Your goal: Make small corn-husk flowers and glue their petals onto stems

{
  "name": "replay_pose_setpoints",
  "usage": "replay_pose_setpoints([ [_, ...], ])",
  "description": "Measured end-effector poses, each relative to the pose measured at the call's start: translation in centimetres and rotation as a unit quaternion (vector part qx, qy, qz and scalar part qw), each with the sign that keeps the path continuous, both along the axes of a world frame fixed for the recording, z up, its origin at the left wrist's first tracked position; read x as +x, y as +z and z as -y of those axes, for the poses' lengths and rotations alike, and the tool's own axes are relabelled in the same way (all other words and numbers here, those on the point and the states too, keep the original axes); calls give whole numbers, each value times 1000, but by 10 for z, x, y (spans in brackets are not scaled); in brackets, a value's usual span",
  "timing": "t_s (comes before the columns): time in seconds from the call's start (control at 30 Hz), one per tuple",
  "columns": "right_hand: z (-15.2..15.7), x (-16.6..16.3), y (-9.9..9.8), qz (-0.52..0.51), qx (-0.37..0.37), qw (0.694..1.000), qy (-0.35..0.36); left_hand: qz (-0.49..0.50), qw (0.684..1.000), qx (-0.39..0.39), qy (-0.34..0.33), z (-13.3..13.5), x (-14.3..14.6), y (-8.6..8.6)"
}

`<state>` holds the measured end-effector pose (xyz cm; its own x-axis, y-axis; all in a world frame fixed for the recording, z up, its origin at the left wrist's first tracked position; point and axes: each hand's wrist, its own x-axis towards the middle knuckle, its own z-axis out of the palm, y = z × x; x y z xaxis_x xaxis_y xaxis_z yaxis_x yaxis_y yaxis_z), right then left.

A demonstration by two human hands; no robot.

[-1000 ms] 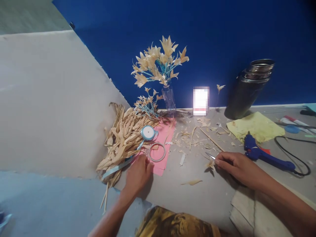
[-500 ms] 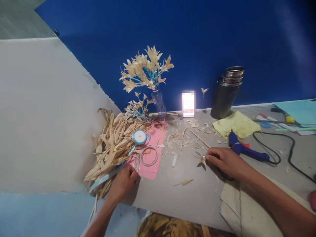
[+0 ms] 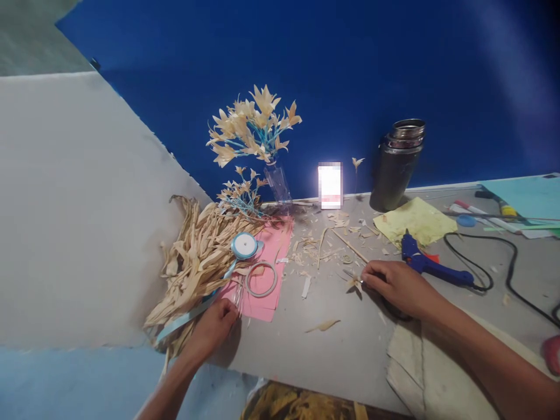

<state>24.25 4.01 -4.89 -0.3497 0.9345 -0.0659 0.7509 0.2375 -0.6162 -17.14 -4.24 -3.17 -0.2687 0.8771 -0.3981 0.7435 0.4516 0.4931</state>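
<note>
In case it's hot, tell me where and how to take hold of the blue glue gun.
Take the blue glue gun by its handle, probably from the near side: the handle slants rightward and toward you, while the nozzle points away and the cord leaves the handle's end.

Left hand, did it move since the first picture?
Yes. Judged against the pink paper, the left hand has shifted to the left and back toward the person.

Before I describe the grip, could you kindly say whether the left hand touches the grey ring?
Apart: the head view shows pink paper between the left hand and the grey ring.
</note>
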Motion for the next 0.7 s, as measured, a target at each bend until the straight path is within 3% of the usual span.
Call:
replay_pose_setpoints([
  [0.17, 2, 2, 0, -2, 5, 1000, 23, 188, 974, -46, 115, 24, 1, 13],
  [0.4, 3, 6, -7, -26, 7, 999, 32, 272, 945, -152, 102, 68, 4, 22],
  [0.53, 2, 8, -6, -21, 18, 999, 30, 304, 920, -235, 72, 114, -6, 7],
  [0.63, 0, 10, -6, -15, 23, 999, 24, 291, 906, -297, 81, 166, -29, -15],
  [0.7, 0, 10, -7, -11, 23, 999, 24, 249, 920, -289, 88, 206, -45, -31],
])
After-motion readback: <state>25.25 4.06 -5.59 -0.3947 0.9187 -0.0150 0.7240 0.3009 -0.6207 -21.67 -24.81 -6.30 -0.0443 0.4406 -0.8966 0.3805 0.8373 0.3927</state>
